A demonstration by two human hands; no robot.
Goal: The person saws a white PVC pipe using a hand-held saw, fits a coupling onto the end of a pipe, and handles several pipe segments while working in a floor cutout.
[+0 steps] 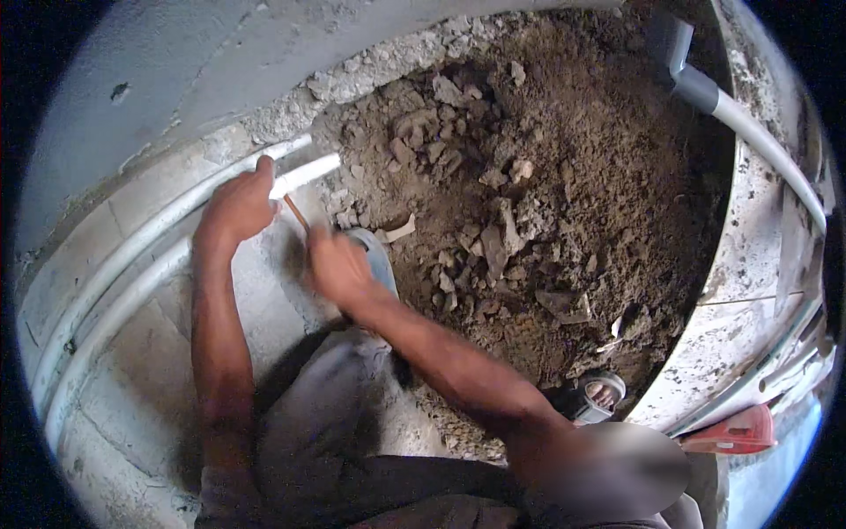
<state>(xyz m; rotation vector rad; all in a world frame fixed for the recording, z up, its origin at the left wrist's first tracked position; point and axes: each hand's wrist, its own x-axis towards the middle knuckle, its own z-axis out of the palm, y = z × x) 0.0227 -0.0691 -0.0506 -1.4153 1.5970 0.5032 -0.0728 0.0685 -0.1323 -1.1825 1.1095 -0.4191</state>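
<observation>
Two white plastic pipes run along the tiled floor at the left, one beside the other. My left hand [236,204] is closed round the inner pipe [304,175], close to its cut end, with the thumb near the outer pipe [145,231]. Just to the right, my right hand [337,264] is closed on a thin brown strip [296,212], like a narrow blade, whose far tip meets the underside of the inner pipe. Motion smears the right hand a little, and its grip hides the strip's near end.
Broken soil and rubble [529,203] fill the dug-up area to the right. A grey wall [203,70] rises behind the pipes. At the far right a pipe with a grey elbow [696,88] curves along. My sandalled foot [601,392] and a red object [730,430] are at lower right.
</observation>
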